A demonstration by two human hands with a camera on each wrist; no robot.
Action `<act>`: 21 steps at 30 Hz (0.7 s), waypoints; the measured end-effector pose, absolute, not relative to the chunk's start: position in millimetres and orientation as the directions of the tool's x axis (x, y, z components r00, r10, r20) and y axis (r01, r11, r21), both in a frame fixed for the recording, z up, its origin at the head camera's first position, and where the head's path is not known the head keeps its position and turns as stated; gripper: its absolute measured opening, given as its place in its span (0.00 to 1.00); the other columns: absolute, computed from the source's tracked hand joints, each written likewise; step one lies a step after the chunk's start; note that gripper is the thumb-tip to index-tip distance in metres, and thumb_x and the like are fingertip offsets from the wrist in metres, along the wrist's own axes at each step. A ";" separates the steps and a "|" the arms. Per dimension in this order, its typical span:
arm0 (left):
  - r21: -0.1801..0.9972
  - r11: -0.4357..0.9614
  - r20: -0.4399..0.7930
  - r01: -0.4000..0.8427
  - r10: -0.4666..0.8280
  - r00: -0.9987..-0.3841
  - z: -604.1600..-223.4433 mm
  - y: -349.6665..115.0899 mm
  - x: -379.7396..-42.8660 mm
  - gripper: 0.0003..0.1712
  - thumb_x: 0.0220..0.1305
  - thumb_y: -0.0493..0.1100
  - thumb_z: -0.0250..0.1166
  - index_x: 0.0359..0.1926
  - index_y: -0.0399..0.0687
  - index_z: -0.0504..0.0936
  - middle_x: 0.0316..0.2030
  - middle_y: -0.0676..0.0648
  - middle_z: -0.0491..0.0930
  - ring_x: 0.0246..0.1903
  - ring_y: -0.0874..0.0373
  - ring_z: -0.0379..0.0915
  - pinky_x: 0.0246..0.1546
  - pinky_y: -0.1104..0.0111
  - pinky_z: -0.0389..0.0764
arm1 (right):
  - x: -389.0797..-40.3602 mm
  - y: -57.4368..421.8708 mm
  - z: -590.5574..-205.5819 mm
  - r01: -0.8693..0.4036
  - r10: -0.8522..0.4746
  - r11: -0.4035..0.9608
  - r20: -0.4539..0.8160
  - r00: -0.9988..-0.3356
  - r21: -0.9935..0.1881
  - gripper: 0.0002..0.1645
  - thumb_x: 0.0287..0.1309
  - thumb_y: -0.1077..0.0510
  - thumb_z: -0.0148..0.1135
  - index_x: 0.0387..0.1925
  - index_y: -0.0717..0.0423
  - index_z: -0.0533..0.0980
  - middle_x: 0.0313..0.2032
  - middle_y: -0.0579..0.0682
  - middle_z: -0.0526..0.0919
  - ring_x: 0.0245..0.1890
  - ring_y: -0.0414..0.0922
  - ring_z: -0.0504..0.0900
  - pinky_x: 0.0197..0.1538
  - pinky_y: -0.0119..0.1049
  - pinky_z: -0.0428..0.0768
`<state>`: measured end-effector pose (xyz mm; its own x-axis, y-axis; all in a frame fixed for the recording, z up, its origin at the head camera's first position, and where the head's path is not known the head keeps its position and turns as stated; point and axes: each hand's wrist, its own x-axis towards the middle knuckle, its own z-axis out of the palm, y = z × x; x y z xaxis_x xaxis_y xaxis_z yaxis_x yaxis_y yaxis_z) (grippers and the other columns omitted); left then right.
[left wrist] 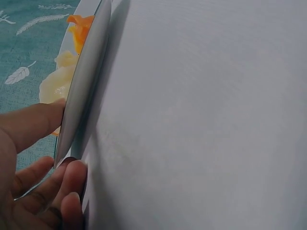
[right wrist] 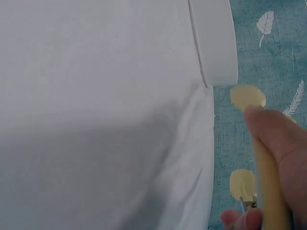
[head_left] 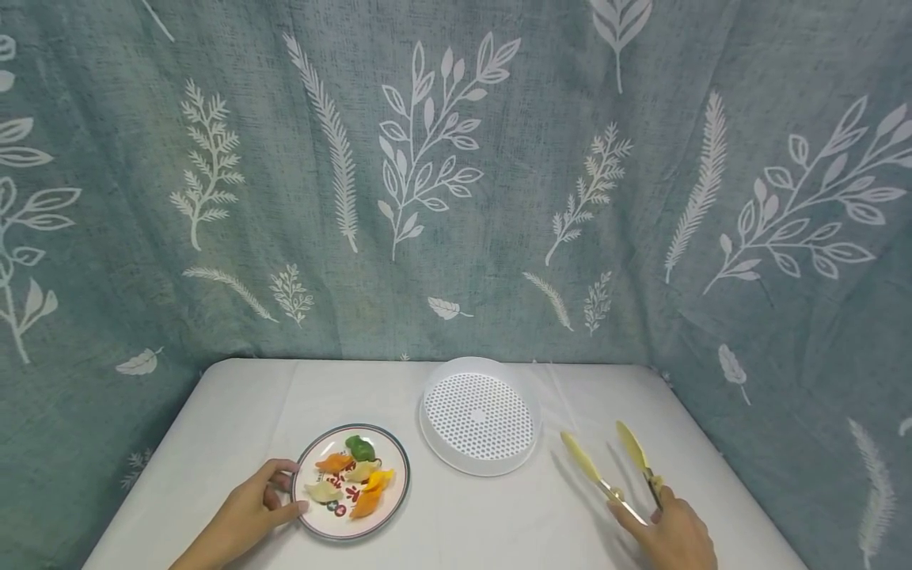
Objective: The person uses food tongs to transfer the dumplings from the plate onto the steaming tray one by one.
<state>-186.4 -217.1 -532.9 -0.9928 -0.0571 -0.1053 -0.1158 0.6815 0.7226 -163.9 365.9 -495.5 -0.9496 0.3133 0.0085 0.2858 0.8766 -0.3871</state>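
Note:
My left hand (head_left: pixel 249 507) holds the left rim of a round patterned plate (head_left: pixel 388 455), thumb over the rim and fingers at the side. In the left wrist view the plate (left wrist: pixel 86 72) shows edge-on, with fingertips curled at its underside. Several dumpling-shaped pieces lie on it: a green one (head_left: pixel 360 449), an orange one (head_left: pixel 366 505), a pale one (head_left: pixel 324 492) and others. At the right, my right hand (head_left: pixel 673 534) grips a pair of tongs (head_left: pixel 586 463) with cream tips, its arms spread apart and nothing between them. The right wrist view shows the thumb along a tongs arm (right wrist: pixel 268 177).
A white round steamer tray (head_left: pixel 479 465) with a perforated base stands at the back middle, between plate and tongs. White cloth covers the table (head_left: pixel 492 530). A green leaf-patterned curtain (head_left: pixel 342 301) hangs behind and along both sides.

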 end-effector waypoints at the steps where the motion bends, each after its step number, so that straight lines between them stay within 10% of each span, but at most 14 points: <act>1: 0.724 0.680 -0.104 -0.115 -0.057 -0.993 -532.9 -217.2 -186.1 0.42 0.51 0.52 0.82 0.62 0.41 0.74 0.41 0.51 0.79 0.30 0.57 0.69 0.29 0.65 0.72 | -164.3 364.2 -495.2 0.283 0.314 0.877 0.018 -0.949 -0.389 0.57 0.51 0.22 0.68 0.43 0.78 0.72 0.24 0.56 0.74 0.23 0.50 0.74 0.27 0.45 0.74; 8: 0.724 0.679 -0.110 -0.119 -0.058 -0.992 -533.7 -217.0 -186.5 0.42 0.51 0.52 0.82 0.63 0.41 0.74 0.41 0.51 0.78 0.31 0.57 0.68 0.29 0.65 0.71 | -164.7 356.2 -489.2 0.226 0.275 0.888 0.070 -0.959 -0.401 0.48 0.50 0.23 0.70 0.36 0.68 0.73 0.23 0.52 0.69 0.21 0.47 0.69 0.25 0.41 0.69; 21: 0.725 0.676 -0.115 -0.134 -0.073 -0.991 -536.3 -216.8 -187.3 0.42 0.51 0.51 0.82 0.62 0.41 0.74 0.41 0.50 0.78 0.30 0.56 0.68 0.28 0.65 0.72 | -164.0 344.0 -480.4 0.065 0.145 0.919 0.180 -0.973 -0.388 0.48 0.58 0.33 0.71 0.60 0.72 0.76 0.25 0.46 0.73 0.21 0.44 0.67 0.25 0.38 0.68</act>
<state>-187.3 -216.8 -536.3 -0.9907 -0.0731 -0.1147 -0.1338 0.6755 0.7251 -164.0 344.0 -480.4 -0.9730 0.1449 0.1796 0.0652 0.9193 -0.3881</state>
